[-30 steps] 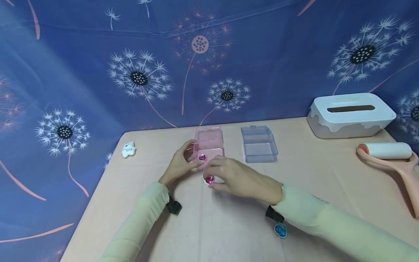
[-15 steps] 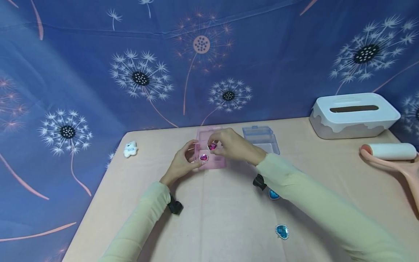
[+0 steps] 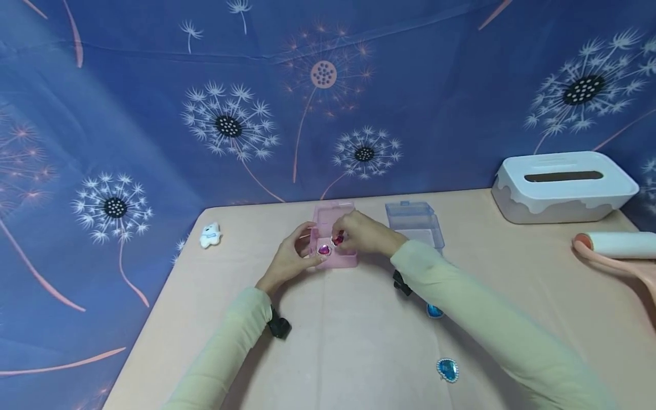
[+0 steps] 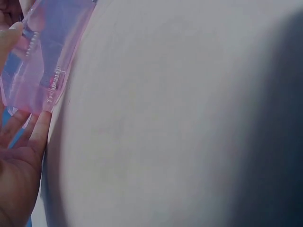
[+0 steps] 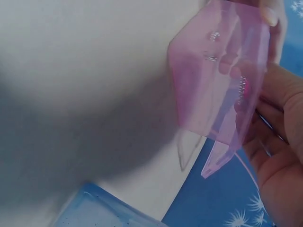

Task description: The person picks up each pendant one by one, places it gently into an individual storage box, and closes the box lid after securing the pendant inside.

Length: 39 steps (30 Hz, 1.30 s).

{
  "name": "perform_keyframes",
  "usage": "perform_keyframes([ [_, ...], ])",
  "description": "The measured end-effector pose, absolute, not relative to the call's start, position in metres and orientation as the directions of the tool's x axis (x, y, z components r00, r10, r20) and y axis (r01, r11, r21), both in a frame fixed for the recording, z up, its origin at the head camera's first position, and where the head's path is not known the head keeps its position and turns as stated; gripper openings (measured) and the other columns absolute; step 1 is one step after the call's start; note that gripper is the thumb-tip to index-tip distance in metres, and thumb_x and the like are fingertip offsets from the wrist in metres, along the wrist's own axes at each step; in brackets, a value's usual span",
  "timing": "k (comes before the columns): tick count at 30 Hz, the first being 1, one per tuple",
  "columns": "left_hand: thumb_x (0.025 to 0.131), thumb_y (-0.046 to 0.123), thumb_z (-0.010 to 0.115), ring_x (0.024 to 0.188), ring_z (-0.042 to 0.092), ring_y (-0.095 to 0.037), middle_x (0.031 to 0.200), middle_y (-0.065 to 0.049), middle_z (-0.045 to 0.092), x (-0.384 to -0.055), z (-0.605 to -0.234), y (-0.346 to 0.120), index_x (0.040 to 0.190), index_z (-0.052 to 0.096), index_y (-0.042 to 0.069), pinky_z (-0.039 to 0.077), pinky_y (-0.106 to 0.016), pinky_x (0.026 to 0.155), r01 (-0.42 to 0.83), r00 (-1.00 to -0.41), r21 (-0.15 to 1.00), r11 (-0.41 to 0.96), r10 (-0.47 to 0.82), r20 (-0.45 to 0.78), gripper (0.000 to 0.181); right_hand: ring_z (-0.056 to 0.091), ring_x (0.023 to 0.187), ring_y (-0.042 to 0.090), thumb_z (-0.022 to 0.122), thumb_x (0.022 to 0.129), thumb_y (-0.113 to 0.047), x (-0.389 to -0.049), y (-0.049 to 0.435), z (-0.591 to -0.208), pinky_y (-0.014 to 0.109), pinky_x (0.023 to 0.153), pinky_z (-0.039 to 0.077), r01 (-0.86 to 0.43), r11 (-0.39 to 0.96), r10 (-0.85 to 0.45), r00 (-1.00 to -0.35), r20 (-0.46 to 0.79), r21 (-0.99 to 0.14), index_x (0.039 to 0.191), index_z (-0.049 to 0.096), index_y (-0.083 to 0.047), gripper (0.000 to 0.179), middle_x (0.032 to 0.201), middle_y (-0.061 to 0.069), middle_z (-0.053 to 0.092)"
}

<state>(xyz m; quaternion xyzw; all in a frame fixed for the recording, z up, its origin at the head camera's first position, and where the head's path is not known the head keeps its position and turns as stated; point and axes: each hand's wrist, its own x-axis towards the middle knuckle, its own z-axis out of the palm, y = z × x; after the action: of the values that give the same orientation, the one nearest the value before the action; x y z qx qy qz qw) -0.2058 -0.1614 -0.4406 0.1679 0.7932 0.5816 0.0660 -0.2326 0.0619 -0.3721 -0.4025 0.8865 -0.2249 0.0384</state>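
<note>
An open pink plastic box (image 3: 335, 261) stands mid-table, with one pink heart gem (image 3: 324, 249) lying inside. My left hand (image 3: 307, 250) grips the box's left side, fingers curled round its edge. My right hand (image 3: 344, 239) pinches a second pink gem (image 3: 337, 240) just over the box's inside. In the left wrist view the pink box (image 4: 42, 56) sits against my fingers (image 4: 23, 142). The right wrist view shows the pink box (image 5: 218, 80) close to my right hand (image 5: 279, 142), with the gem's sparkle (image 5: 244, 90) behind the wall.
An open clear blue box (image 3: 415, 223) stands right of the pink one. Two blue heart gems (image 3: 434, 310) (image 3: 447, 369) lie near my right sleeve. A white toy (image 3: 210, 234) lies at the left, a white tissue box (image 3: 564, 185) and lint roller (image 3: 615, 247) at the right.
My right hand lifted the pink gem from the table in front of the box and brought it over, then down into, the pink box. The left hand stayed on the box.
</note>
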Motion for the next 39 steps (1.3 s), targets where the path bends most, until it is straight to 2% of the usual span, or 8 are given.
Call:
perform_keyframes([
  [8,0.073,0.005,0.083,0.127,0.054,-0.030,0.138,-0.016,0.051,-0.203,-0.442,-0.161,0.145,0.039,0.010,0.047,-0.037,0.106,0.189,-0.943,0.932,0.310,0.323,0.084,0.084,0.051,0.062,0.009,0.079,0.074,-0.005,-0.234,0.056,-0.382,0.022,0.061,0.048,-0.720,0.599,-0.762,-0.647,0.030,-0.351,0.072,0.069,-0.009,0.011,0.067,-0.004,0.062],
  [14,0.074,0.005,0.083,0.128,0.053,-0.031,0.139,-0.018,0.051,-0.202,-0.443,-0.162,0.145,0.038,0.009,0.046,-0.041,0.106,0.193,-0.942,0.932,0.306,0.323,0.089,0.084,0.049,0.058,0.009,0.074,0.073,0.001,-0.232,0.053,-0.383,0.021,0.056,0.044,-0.720,0.612,-0.759,-0.651,0.011,-0.328,0.068,0.067,-0.010,0.015,0.063,-0.004,0.061],
  [20,0.074,0.005,0.082,0.128,0.052,-0.032,0.140,-0.019,0.050,-0.200,-0.443,-0.162,0.145,0.039,0.010,0.045,-0.044,0.107,0.189,-0.944,0.934,0.302,0.318,0.088,0.083,0.051,0.058,0.010,0.065,0.071,0.008,-0.231,0.050,-0.384,0.022,0.057,0.047,-0.713,0.635,-0.747,-0.665,0.001,-0.299,0.070,0.070,-0.009,0.017,0.064,-0.003,0.064],
  [27,0.074,0.004,0.082,0.127,0.053,-0.032,0.139,-0.020,0.050,-0.199,-0.442,-0.162,0.144,0.039,0.007,0.047,-0.040,0.106,0.184,-0.944,0.938,0.295,0.319,0.085,0.083,0.045,0.055,0.009,0.063,0.072,0.010,-0.229,0.046,-0.386,0.020,0.053,0.040,-0.709,0.648,-0.738,-0.675,0.001,-0.278,0.064,0.068,-0.010,0.022,0.057,-0.006,0.055],
  [34,0.074,0.007,0.083,0.129,0.052,-0.031,0.139,-0.018,0.051,-0.202,-0.445,-0.162,0.145,0.039,0.009,0.047,-0.040,0.106,0.196,-0.945,0.930,0.312,0.312,0.094,0.083,0.054,0.062,0.010,0.068,0.076,0.006,-0.230,0.046,-0.386,0.024,0.061,0.049,-0.691,0.674,-0.722,-0.691,-0.034,-0.260,0.071,0.072,-0.012,0.018,0.068,-0.003,0.067],
  [39,0.074,0.004,0.082,0.131,0.050,-0.032,0.141,-0.020,0.049,-0.204,-0.440,-0.161,0.146,0.038,0.008,0.045,-0.042,0.108,0.191,-0.944,0.930,0.315,0.317,0.087,0.084,0.060,0.068,0.014,0.071,0.077,0.001,-0.231,0.051,-0.381,0.029,0.068,0.054,-0.697,0.652,-0.734,-0.678,-0.022,-0.299,0.080,0.073,-0.009,0.010,0.076,0.001,0.070],
])
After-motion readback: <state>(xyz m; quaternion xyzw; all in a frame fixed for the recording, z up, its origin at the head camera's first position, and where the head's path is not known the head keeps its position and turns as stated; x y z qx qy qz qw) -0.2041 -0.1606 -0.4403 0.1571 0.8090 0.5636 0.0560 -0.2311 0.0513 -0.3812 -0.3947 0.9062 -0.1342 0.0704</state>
